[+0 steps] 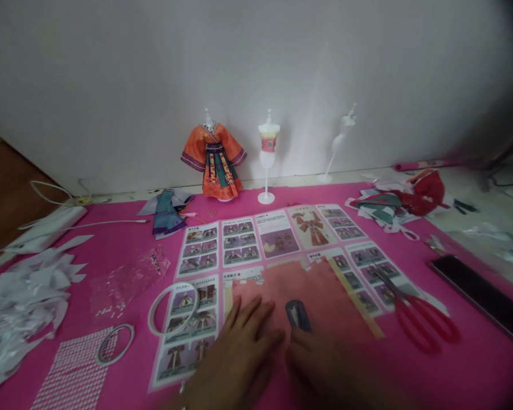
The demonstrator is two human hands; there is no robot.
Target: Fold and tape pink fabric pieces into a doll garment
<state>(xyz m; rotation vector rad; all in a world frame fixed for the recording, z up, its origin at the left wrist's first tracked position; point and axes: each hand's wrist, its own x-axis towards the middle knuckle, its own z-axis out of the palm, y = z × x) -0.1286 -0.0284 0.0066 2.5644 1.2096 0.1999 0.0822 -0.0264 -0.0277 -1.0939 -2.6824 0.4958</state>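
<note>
My left hand (235, 356) lies flat with its fingers spread on a salmon-pink piece of fabric (312, 290) that covers part of an instruction sheet (239, 242). My right hand (325, 367) rests on the same fabric just right of it, blurred, its fingers curled near a small dark blue piece (298, 314). Whether it grips that piece is unclear. Red-handled scissors (414, 313) lie on the sheet's right edge, a hand's width from my right hand.
Three small mannequin stands line the wall: one in an orange dress (214, 159), one with a bodice (267, 154), one bare (340, 142). White paper scraps (21, 296), tape rings (173, 307), a rhinestone sheet (72, 376), fabric pile (402, 202) and a black phone (479, 293) lie on the pink mat.
</note>
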